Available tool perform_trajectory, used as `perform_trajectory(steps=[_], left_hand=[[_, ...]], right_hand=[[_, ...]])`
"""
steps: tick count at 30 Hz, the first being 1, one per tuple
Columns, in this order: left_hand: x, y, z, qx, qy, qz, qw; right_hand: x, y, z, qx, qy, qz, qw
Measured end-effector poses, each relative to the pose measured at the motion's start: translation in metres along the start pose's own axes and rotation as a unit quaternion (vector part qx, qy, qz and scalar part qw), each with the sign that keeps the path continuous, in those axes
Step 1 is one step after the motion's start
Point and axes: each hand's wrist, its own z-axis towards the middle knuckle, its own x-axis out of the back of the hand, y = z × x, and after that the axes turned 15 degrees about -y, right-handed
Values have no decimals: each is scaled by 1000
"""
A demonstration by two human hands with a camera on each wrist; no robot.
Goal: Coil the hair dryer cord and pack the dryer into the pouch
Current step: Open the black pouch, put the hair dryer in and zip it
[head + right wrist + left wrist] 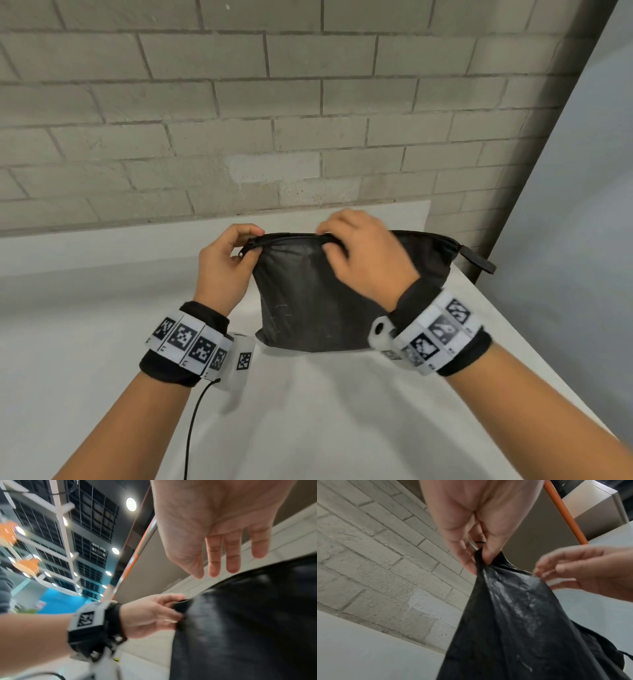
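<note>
The black pouch stands upright at tabletop centre, its nine o'clock top corner pinched by the left hand, apparently as an anchor, while right hand fingers, straight and loosely spread, reach the zipper.

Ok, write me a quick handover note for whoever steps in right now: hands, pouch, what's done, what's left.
Left hand: pinches the left top corner of the black pouch, by the zipper end.
Right hand: at the top edge mid-way along the zipper; in the right wrist view its fingers are straight, not gripping.
Pouch: held upright, its bottom on the white table, and looks filled out. The zipper looks shut on the left stretch; the rest is hidden by the hand.
Hair dryer and cord: not visible, probably already inside.
Left: confirm the dryer is inside, finish zipping, set the pouch down.
</note>
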Motion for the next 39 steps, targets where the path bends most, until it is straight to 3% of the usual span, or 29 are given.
perform_trajectory(steps=[5,15,19,26,33,39], left_hand=[[-1,-3,-8,-1,-20,-56,998],[-8,-3,-11,24,18,-65,997],[-11,-7,-9,25,2,-63,998],[-11,-7,-6,5,-27,-36,999],[-13,-5,-8,0,-48,30,998],[-12,-5,-9,-6,-53,65,996]], right_hand=[[-32,-44,23,77,-68,70,992],[-43,-45,27,22,-65,83,994],[-40,-47,29,-9,-114,34,993],[-45,-45,25,-18,-98,81,992],[-41,-46,24,-17,-130,6,991],[-41,-51,20,-47,-85,136,986]])
